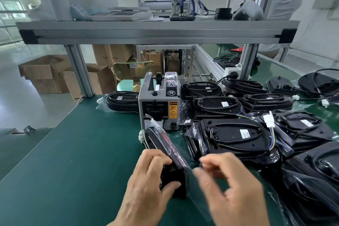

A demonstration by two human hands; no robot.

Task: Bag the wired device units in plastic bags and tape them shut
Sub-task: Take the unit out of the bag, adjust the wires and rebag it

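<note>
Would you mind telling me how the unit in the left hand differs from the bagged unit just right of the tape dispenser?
The held unit stands on edge, gripped by the left hand; the flat unit lies label-up on the green mat, untouched. Both are black, wired and in clear plastic.

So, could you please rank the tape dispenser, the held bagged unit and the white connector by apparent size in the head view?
1. tape dispenser
2. bagged unit, held on edge and nearer the camera, so the gap is unsure
3. white connector

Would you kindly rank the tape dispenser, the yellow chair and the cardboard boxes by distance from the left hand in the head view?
1. Tape dispenser, on the mat straight ahead of the left hand.
2. Yellow chair, behind the dispenser, off the table.
3. Cardboard boxes, far left on the floor.
</note>
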